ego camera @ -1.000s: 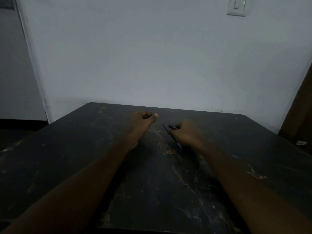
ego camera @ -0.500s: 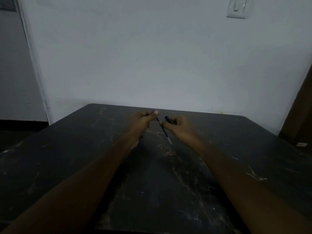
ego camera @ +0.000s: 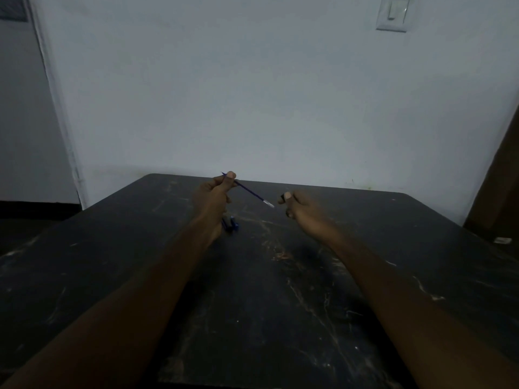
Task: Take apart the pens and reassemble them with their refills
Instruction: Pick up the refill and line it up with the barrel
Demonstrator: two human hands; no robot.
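Note:
My left hand (ego camera: pixel 214 193) is raised above the dark table (ego camera: pixel 252 304) and pinches a thin blue refill (ego camera: pixel 250 191) between thumb and forefinger. The refill slants down to the right, its pale tip ending just left of my right hand (ego camera: pixel 302 209). My right hand is closed around a dark pen barrel (ego camera: pixel 281 197), of which only the end shows past the fingertips. Blue pen pieces (ego camera: pixel 230 223) lie on the table just under my left wrist, partly hidden by it.
The scratched table top runs to a pale wall (ego camera: pixel 266 94) close behind it. A dark door or panel (ego camera: pixel 497 192) stands at the right, with a small white object (ego camera: pixel 502 240) on the floor beside it. A light switch (ego camera: pixel 393 12) sits high on the wall.
My left hand took the refill and lifted it up and away to the left. My right hand drew apart to the right with the barrel, so the refill is out of it.

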